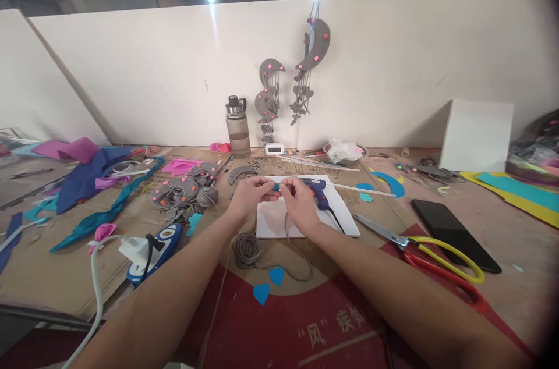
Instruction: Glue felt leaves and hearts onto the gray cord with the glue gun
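Observation:
My left hand (252, 195) and my right hand (300, 201) meet over a white board (271, 226), fingertips pinched together. Between them shows a small teal-blue piece (276, 187); its full shape is hidden by the fingers. A grey yarn strand (301, 277) runs from below my right hand, loops on the cardboard and reaches a coil of grey yarn (247, 251). Two blue paper hearts (261, 293) lie nearer to me. Just behind my right hand, a blue glue gun (322, 197) rests on the board with a glue stick (360, 189) in its back.
Large scissors (408, 244) with red and yellow handles lie at right beside a black phone (454, 235). At left are a blue power strip (168, 244) and grey yarn-covered crafts (179, 191). A bottle (238, 130) stands behind. Crescent hangings (317, 49) hang against the white partition.

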`<state>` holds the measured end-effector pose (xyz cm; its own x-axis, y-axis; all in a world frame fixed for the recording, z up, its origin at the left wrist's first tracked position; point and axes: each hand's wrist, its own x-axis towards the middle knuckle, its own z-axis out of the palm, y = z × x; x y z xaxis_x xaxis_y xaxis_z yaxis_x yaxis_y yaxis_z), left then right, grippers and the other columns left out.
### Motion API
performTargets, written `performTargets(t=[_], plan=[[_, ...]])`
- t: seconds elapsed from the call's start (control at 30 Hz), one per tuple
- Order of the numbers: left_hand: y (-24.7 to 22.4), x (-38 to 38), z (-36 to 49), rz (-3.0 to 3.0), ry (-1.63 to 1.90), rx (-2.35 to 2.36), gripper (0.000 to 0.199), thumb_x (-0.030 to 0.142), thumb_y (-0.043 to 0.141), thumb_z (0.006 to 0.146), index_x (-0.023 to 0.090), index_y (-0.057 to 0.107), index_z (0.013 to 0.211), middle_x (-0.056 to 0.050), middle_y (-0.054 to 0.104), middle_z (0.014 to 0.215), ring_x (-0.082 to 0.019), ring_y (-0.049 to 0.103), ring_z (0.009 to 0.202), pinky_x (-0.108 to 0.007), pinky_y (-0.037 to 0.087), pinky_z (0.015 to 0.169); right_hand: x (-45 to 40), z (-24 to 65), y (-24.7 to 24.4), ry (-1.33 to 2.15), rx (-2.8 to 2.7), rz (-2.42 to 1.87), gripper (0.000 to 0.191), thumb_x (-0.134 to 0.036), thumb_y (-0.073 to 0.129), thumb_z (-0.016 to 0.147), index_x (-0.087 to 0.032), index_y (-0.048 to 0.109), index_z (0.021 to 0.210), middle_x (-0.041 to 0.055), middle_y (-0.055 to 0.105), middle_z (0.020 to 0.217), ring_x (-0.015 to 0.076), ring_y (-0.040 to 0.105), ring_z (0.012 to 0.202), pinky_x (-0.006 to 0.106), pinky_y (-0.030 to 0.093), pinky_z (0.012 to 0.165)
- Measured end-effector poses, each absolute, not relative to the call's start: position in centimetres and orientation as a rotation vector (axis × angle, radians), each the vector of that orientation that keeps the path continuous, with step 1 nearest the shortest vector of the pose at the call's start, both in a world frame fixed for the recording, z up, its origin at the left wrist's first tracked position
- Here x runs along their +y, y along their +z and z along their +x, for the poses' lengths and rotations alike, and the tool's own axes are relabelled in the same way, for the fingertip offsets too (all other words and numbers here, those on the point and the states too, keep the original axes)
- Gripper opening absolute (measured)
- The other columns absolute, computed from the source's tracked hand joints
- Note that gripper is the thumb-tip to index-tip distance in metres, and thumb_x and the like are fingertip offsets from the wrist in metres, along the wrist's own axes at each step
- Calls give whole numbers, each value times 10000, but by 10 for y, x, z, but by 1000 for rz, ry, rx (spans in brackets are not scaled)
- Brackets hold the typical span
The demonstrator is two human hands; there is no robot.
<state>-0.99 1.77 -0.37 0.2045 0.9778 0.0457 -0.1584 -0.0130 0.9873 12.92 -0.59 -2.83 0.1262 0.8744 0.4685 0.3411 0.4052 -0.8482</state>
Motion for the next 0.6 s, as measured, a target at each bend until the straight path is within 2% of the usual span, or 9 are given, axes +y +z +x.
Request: performTargets(t=[0.13,0.27,0.43,0.6], plan=[[-8,23,-13,1326,1285,1022,197,281,730,705,116,641,769,-66,704,703,-185,707,654,-325,594,688,-5,131,-21,516,-1508,-1204,197,-334,484,851,-188,532,974,4,571,778,160,535,727,297,418,720],[-10,27,-18,1411,1406,1051,226,327,715,714,124,642,778,-63,703,729,-205,714,711,-329,592,679,-6,132,-13,513,-1602,-1241,142,-295,456,871,-191,551,859,21,614,808,158,546,747,288,403,723],[-6,27,-18,1307,1448,989,203,303,712,704,127,642,779,-33,691,706,-171,692,655,-308,575,669,-16,128,2,428,-1920,-1132,184,-225,441,885,-198,592,783,10,627,779,136,532,728,260,375,697],[2,27,-20,988,1505,744,254,291,779,639,130,619,751,-23,680,702,-174,700,743,-320,553,773,-22,137,27,431,-2206,-915,288,-306,413,929,-206,632,773,18,656,845,144,570,804,266,400,749]])
